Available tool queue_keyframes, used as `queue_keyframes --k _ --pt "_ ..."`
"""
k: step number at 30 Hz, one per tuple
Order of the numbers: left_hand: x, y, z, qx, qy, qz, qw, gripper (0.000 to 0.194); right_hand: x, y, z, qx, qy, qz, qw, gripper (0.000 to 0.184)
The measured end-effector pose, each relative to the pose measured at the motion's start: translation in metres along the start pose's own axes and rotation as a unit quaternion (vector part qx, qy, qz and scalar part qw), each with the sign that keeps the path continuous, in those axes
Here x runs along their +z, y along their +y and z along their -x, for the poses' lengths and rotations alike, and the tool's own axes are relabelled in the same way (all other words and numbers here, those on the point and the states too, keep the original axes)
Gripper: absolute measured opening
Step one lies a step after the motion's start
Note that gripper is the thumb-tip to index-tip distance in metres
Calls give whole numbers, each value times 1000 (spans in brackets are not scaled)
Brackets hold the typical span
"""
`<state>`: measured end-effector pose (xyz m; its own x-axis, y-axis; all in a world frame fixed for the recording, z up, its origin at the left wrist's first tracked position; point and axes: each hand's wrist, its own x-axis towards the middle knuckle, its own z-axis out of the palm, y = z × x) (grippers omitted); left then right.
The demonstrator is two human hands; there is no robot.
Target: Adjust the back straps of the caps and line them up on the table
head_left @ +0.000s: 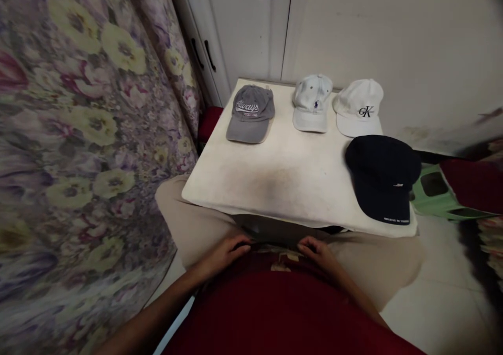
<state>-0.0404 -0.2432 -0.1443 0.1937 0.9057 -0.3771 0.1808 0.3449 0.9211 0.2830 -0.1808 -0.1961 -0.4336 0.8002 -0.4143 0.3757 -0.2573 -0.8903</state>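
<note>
A grey cloth cap (pixel 250 114), pale-blue cloth cap (pixel 312 102), white cloth cap (pixel 359 108) and dark cloth cap (pixel 381 172) sit on the cream rectangular counter (pixel 298 158). Below its near edge, left hand (pixel 234 248) and right hand (pixel 318 251) curl; whether either grip pinches anything, I cannot tell.

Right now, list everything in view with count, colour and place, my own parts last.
"Always" cap: 1, grey, table's far left
Rider-logo cap: 1, whitish, table's far side, right of centre
Monogram cap: 1, white, table's far right
Dark cap: 1, near-black, table's near right
Table: 1, cream, centre
Cabinet doors: white, behind table
Handles: 2, black, on cabinet doors
Wall: pale, behind, right
Floral fabric: purple and yellow, left
Green item: 1, green, right of table
Red cloth: 1, dark red, on green item
Floor: pale, lower right
Shirt: 1, dark red, bottom
Trousers: beige, beneath table's near edge
Left hand: 1, bare, lap
Right hand: 1, bare, lap
</note>
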Motion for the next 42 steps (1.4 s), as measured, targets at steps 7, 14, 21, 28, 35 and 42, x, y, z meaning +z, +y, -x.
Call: queue_keyframes --k 7,14,21,28,35,42 --pt "0 3 -15 -10 -117 -135 984 42 4 -4 -14 17 -51 -37 998 37" --pt "31 19 -48 -8 -165 -104 981 38 2 -40 8 12 -14 -115 993 31" --pt "46 32 -69 -55 -118 -30 991 11 4 -66 12 -16 -13 -153 988 29" --pt "43 56 -76 -112 -62 100 987 17 4 -67 9 -42 -112 -102 988 31" --pt "50 81 -87 -148 -93 164 971 24 2 -69 6 69 -79 -419 902 21" --pt "32 66 -70 -176 -142 151 962 31 -17 -52 -9 123 -103 -516 841 18"
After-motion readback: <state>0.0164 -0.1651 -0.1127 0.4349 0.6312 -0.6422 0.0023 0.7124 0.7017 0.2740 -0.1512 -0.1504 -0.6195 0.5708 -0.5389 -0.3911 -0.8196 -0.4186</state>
